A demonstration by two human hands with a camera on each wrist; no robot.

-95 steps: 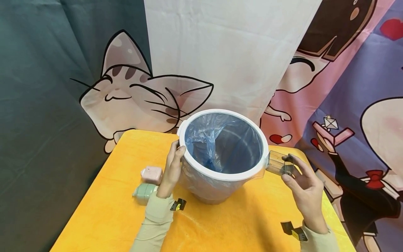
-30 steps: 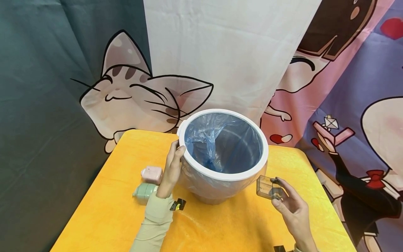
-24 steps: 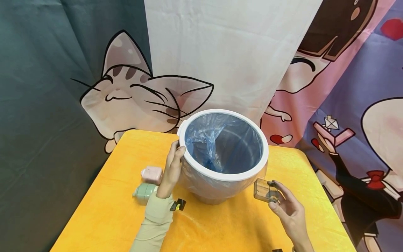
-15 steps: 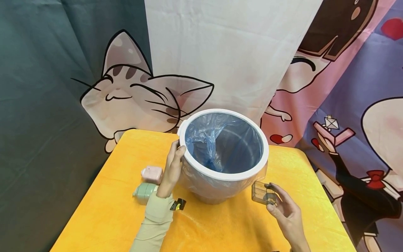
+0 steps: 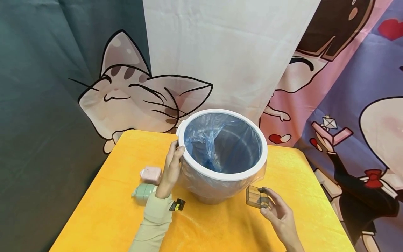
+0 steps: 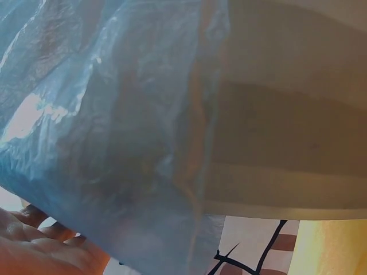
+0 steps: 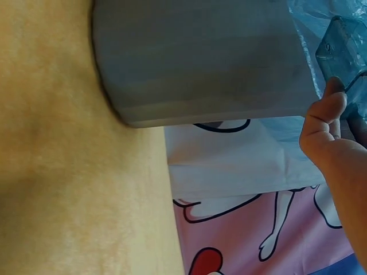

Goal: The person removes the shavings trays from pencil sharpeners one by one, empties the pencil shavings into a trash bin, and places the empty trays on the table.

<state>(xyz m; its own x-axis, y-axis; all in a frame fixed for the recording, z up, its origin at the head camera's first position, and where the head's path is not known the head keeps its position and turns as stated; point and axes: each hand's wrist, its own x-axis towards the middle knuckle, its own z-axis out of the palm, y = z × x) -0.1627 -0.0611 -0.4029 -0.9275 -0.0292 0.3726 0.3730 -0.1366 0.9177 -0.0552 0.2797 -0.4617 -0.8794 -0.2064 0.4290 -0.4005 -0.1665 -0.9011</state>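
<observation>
A trash can (image 5: 204,190) with a white rim and a blue plastic liner (image 5: 210,147) stands upright on the yellow-covered table. At its left side my left hand (image 5: 171,168) holds the rim, thumb on the near side and the fingers partly hidden. My right hand (image 5: 280,213) pinches a small smoky see-through plastic box (image 5: 253,196) between thumb and fingers. The box is in the air, right of the can and below its rim. In the right wrist view, the box (image 7: 338,48) appears in front of the liner.
Left of my left forearm lie a pink bottle (image 5: 151,175) and a green bottle (image 5: 143,193) on the yellow tablecloth (image 5: 104,210). A cartoon-printed curtain (image 5: 233,52) hangs right behind the table.
My right hand has pulled the see-through box away from the can's right rim, then moved it down and to the left. The left hand has stayed on the rim.
</observation>
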